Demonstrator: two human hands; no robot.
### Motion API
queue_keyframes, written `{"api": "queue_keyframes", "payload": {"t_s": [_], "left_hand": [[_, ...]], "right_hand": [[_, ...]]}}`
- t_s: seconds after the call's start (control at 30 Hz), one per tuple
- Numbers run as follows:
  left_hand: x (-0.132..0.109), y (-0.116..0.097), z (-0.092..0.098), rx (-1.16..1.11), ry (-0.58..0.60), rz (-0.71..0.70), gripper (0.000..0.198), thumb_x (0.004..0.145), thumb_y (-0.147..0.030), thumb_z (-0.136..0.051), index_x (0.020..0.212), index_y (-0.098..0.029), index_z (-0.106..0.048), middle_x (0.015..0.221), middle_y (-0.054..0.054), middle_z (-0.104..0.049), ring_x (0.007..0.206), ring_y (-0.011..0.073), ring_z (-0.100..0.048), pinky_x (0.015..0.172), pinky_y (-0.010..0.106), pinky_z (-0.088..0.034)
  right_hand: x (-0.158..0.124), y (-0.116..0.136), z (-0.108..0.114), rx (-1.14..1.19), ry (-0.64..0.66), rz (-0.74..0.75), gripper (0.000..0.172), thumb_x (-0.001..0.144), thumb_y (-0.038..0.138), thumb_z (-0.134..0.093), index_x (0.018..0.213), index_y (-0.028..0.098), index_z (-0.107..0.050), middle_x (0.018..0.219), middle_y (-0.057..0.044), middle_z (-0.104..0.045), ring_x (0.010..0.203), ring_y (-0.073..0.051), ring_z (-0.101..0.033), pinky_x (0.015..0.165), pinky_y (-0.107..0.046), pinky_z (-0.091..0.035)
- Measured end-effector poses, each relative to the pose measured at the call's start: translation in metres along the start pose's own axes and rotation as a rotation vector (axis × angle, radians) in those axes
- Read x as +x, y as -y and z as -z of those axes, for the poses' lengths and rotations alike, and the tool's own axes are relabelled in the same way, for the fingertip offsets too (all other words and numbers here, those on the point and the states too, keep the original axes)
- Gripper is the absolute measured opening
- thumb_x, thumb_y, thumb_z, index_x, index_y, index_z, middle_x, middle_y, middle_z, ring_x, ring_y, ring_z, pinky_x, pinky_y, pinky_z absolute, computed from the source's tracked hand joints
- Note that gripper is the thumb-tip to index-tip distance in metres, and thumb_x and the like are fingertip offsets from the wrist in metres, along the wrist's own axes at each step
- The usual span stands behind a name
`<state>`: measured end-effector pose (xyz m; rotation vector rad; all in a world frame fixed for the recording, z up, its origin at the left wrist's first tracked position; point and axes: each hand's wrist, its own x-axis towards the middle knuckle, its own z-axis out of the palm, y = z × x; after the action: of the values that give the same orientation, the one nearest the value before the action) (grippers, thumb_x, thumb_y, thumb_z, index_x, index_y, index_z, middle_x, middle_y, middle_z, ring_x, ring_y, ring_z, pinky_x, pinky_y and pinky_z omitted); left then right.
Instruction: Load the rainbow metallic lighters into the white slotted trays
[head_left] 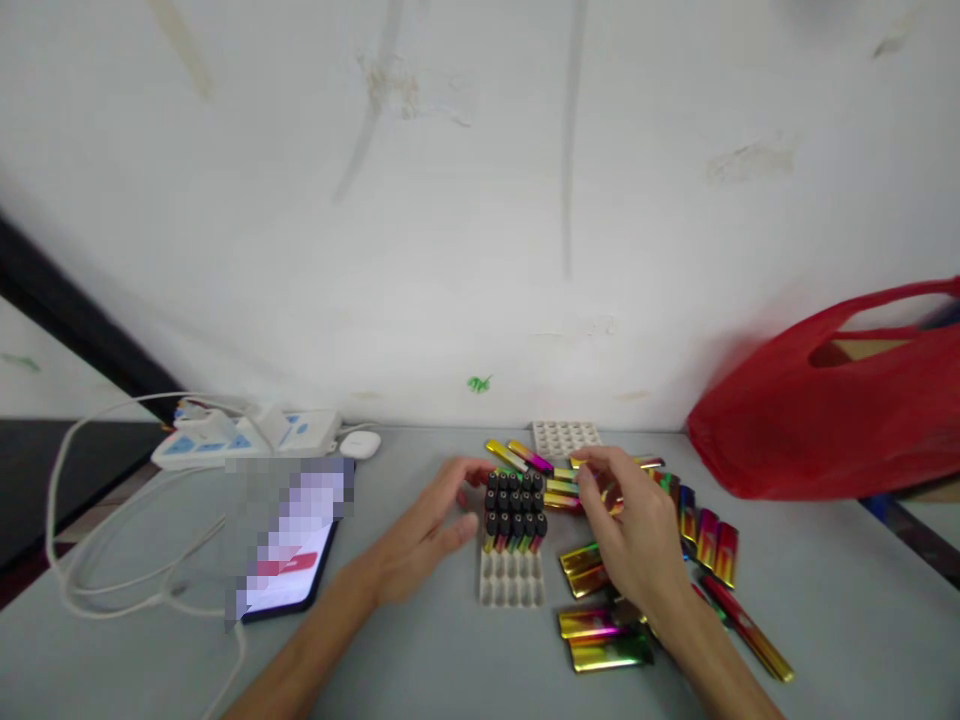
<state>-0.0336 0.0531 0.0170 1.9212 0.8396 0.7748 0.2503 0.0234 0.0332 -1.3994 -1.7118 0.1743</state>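
A pale moulded tray point(511, 582) stands on the table, its front pockets bare. Several flat, shiny rainbow-coloured sticks with black, holed ends point(514, 500) are upright in its back rows. My left hand point(424, 530) is at the tray's left side, thumb and fingers apart, fingertips close to the back of the upright sticks; I cannot tell whether they touch. To the right, my right hand point(634, 515) curls over loose sticks, thumb and forefinger pinched near the gold sticks point(561, 488). Whatever its fingers hold is hidden. More loose sticks point(611, 654) lie around and under that hand.
Another pale tray point(566, 437) lies by the wall. At left are a phone point(300, 580), a white power strip point(247, 440) with looping white cables point(112, 612), and a small white case point(360, 444). A red bag point(817, 420) stands at right.
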Motion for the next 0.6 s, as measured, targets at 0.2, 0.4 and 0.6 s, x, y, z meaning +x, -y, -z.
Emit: {"api": "queue_keyframes", "payload": {"t_s": [0.2, 0.4, 0.6], "left_hand": [[0.008, 0.009, -0.005, 0.332, -0.164, -0.066, 0.039, 0.119, -0.03, -0.038, 0.149, -0.029, -0.063, 0.153, 0.009, -0.064, 0.146, 0.0268, -0.052, 0.132, 0.048, -0.037], [0.014, 0.021, -0.006, 0.502, -0.101, -0.135, 0.035, 0.109, -0.012, -0.054, 0.135, -0.025, -0.074, 0.148, 0.008, -0.071, 0.139, 0.0268, -0.063, 0.125, 0.047, -0.047], [0.014, 0.023, -0.001, 0.681, -0.169, -0.081, 0.01, 0.104, -0.018, -0.069, 0.099, -0.021, -0.077, 0.107, 0.008, -0.077, 0.105, 0.0285, -0.07, 0.097, 0.044, -0.057]], "right_hand": [[0.001, -0.002, -0.001, 0.003, 0.033, -0.043, 0.018, 0.11, 0.032, -0.056, 0.119, 0.024, -0.07, 0.103, -0.007, -0.081, 0.085, -0.027, -0.074, 0.077, -0.038, -0.054], [0.0, -0.001, -0.002, 0.016, 0.082, -0.044, 0.018, 0.11, 0.03, -0.055, 0.121, 0.024, -0.068, 0.103, -0.006, -0.08, 0.083, -0.026, -0.073, 0.079, -0.038, -0.052], [0.0, -0.002, -0.002, 0.016, 0.102, -0.063, 0.018, 0.11, 0.031, -0.055, 0.121, 0.024, -0.069, 0.104, -0.005, -0.079, 0.084, -0.026, -0.072, 0.079, -0.037, -0.051]]}}
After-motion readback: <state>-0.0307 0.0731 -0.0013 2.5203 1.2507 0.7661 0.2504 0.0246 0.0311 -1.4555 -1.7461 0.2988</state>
